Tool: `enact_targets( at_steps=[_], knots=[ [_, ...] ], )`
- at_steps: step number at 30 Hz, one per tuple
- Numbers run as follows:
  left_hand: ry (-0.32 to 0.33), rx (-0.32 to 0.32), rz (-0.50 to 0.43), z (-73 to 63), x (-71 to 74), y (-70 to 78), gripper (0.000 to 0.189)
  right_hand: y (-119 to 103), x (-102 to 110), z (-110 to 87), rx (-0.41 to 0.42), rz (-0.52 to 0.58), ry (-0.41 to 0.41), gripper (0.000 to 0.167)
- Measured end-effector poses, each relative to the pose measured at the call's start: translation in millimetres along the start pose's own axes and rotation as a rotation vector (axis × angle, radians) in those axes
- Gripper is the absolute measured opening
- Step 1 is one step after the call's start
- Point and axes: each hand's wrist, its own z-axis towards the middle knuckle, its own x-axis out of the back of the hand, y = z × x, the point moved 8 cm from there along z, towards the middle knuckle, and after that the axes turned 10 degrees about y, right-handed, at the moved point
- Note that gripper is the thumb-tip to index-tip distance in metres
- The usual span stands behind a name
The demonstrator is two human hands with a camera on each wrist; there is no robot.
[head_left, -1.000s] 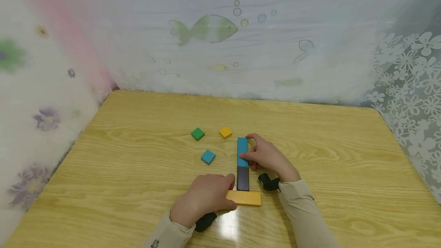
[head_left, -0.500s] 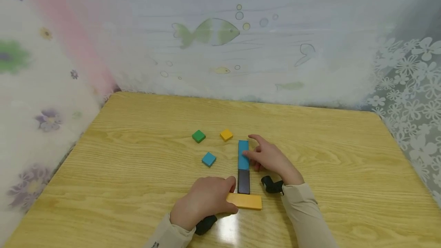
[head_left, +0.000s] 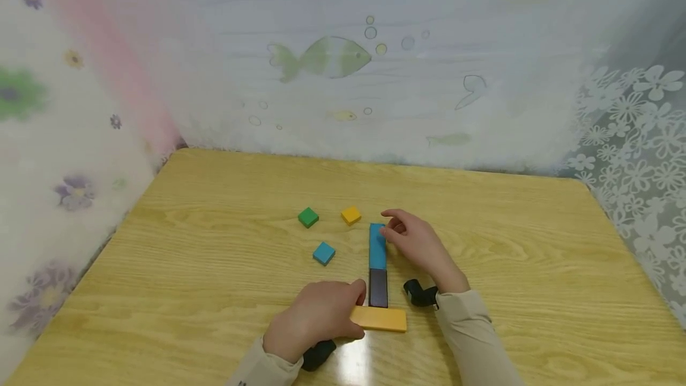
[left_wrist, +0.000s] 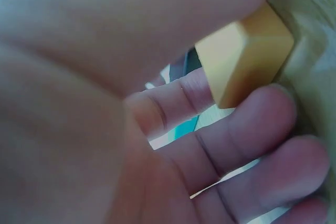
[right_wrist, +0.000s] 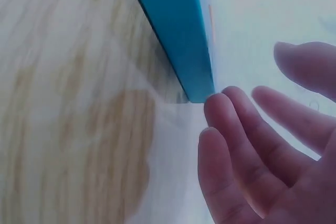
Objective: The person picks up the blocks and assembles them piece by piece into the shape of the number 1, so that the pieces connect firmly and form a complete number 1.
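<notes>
Left wrist view: the fingers (left_wrist: pixel 266 115) partly hide the yellow bar (left_wrist: pixel 249 56).

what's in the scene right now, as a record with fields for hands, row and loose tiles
left hand: pinches the yellow bar
right hand: by the far end of the blue bar, touch unclear
row: blue bar, dark block, then yellow bar crosswise nearest the person
loose, left of row: green tile, yellow tile, blue tile

Dressed in beige: left sleeve (head_left: pixel 270 365) with small dark marking (head_left: pixel 242 383), right sleeve (head_left: pixel 477 332) with folds. Fitted also with black left wrist device (head_left: pixel 319 356) and black, elbow-shaped right wrist device (head_left: pixel 420 295).
</notes>
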Motion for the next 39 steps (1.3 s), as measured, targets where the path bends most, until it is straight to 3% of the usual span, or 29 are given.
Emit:
enact_targets(
  at_steps=[7,16,24,31,39],
  knots=[
    [0.01,-0.005,-0.019,0.7,-3.0,-1.4,0.035,-10,2,2.2,0.031,0.002,0.006,0.04],
    [0.019,0.014,-0.138,-2.8,-9.9,-7.3,0.033,-16,5,7.7,0.05,-0.008,0.006,0.039],
    [0.103,-0.007,-0.131,-10.3,-9.5,-10.4,0.029,-21,-1,16.6,0.062,0.018,-0.043,0.045],
    [0.274,-0.066,-0.041,-16.4,-0.3,-13.0,0.035,-24,-4,25.3,0.046,0.031,-0.047,0.044],
    [0.307,-0.067,-0.089,-15.7,-4.2,-13.8,0.029,-36,-10,35.7,0.064,0.057,-0.057,0.042]
  ],
)
